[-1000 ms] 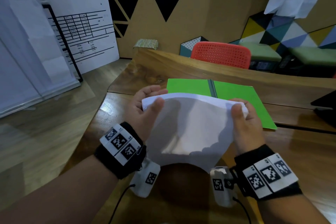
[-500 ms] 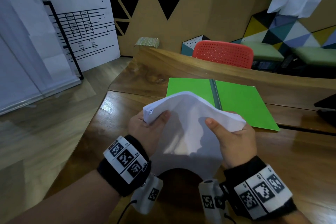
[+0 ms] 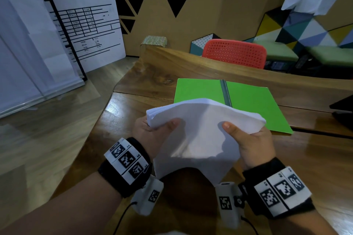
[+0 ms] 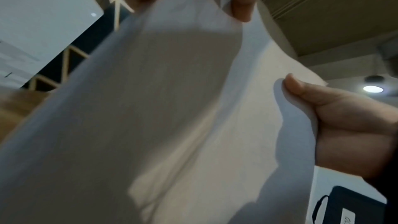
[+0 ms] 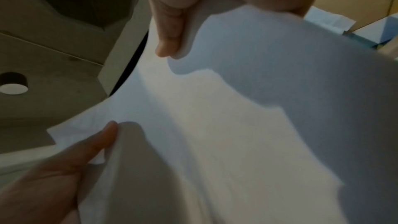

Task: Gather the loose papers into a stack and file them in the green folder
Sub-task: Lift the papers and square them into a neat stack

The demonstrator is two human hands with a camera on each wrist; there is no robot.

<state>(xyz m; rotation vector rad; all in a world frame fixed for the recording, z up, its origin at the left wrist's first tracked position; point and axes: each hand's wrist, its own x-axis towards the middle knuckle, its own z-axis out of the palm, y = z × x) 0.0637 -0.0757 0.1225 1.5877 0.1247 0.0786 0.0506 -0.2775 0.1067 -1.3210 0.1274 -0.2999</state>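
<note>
A stack of white papers is held upright in the air above the wooden table, bowed into an arch. My left hand pinches its top left corner, thumb on the near face. My right hand grips the top right corner the same way. The green folder lies open and flat on the table just beyond the stack, with a grey spine down its middle. The stack fills the left wrist view. In the right wrist view the papers show both thumbs pressed on them.
A red perforated chair stands behind the table's far edge. A dark object sits at the table's right edge. To the left, the table edge drops to wooden floor, with a white board leaning there.
The stack has come down a little and toward me. My right thumb has slid further in across the near face, and the top edge bows more sharply.
</note>
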